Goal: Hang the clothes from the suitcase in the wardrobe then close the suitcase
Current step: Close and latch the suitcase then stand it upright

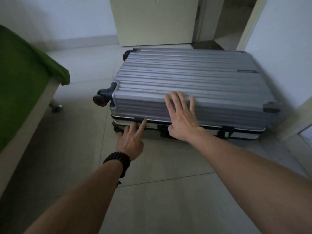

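Grip: neither hand is curled round anything; both lie spread against the suitcase (194,85).
Right hand (181,120): palm flat on the near edge of the ribbed lid, fingers straight and fanned, thumb hanging down over the seam.
Left hand (130,139): lower down at the near side wall, two fingers stretched out so that a fingertip touches the dark latch (140,119); the other fingers reach toward the bottom corner.
Suitcase: lying flat on the tiled floor (160,191), lid down on the lower shell, just in front of the pale wardrobe (155,21).
Hidden or unclear: the whole view is blurred by motion; whether the latch is fastened cannot be told. The case's inside is covered by the lid. A second clasp (227,131) shows further right on the seam, its state unclear.
Cut off: a bed with a green cover (22,78) runs out of view at left; the wardrobe's top is out of view.
Wrist: a dark bead bracelet (119,160) sits on the left wrist.
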